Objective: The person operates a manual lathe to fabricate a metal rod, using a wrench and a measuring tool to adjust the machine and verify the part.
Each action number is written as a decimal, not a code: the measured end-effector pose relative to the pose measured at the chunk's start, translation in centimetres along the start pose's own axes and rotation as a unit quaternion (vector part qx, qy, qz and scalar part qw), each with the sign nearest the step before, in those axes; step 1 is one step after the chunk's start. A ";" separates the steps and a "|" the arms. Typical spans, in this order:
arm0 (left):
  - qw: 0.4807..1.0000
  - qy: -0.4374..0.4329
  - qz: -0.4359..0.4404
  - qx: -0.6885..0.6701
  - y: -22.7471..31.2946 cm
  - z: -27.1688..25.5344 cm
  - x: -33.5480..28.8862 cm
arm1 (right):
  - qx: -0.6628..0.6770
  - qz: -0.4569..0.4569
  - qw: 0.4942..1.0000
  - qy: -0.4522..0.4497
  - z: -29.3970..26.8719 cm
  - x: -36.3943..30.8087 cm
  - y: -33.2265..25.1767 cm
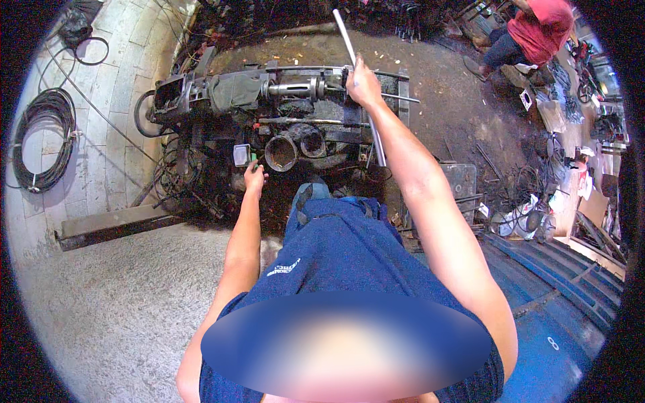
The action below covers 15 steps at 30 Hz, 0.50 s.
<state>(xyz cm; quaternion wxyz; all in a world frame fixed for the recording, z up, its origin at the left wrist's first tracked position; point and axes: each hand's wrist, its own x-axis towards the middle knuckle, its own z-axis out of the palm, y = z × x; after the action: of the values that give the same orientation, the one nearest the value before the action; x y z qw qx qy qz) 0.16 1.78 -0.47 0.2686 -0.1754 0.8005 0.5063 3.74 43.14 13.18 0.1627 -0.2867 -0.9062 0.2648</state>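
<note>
A long pale metal rod (345, 35) slants across the right end of a dark, greasy machine (238, 91). My right hand (363, 84) is closed around the rod near its middle, and the rod's lower end (379, 148) comes out below my wrist. A bare metal shaft with a slotted sleeve (294, 88) lies along the machine, left of that hand. My left hand (254, 177) is at the machine's front with its fingers curled. It is beside a small grey box (242, 155) and a small green part (254, 157); what its fingers grip is too small to make out.
Two round, open pipe-like housings (281, 153) sit between my hands. A coil of black cable (46, 140) hangs at the pale wall on the left. At the far right a person in a red shirt (541, 30) is bent down. Blue metal plating (537, 302) lies at the near right.
</note>
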 end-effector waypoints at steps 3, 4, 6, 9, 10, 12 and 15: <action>1.000 0.009 0.002 0.016 0.2 0.0 -0.1 | -0.017 -0.017 0.999 0.022 0.4 0.0 0.0; 1.000 0.006 0.003 0.012 0.1 0.0 -0.1 | -0.011 -0.015 1.000 0.021 0.4 0.1 0.0; 1.000 0.012 0.007 0.010 0.0 0.1 -0.1 | -0.006 -0.012 1.000 0.019 0.4 0.1 0.1; 1.000 0.016 0.006 0.009 -0.4 0.2 0.3 | 0.003 -0.002 1.000 0.008 0.3 0.1 0.2; 1.000 0.014 0.011 0.008 -0.5 0.3 0.4 | 0.004 0.001 1.000 0.005 0.2 0.2 0.3; 1.000 0.016 0.014 0.006 -0.8 0.2 0.7 | 0.006 0.005 1.000 0.002 0.2 0.2 0.4; 1.000 0.016 0.015 -0.012 -1.1 0.2 1.1 | 0.009 -0.003 1.000 0.000 0.4 0.2 0.5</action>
<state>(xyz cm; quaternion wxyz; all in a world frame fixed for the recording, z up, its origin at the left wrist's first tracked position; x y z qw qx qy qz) -0.05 1.45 -1.99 0.2462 -0.1745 0.8012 0.5167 3.63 43.52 12.61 0.1661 -0.2829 -0.9044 0.2729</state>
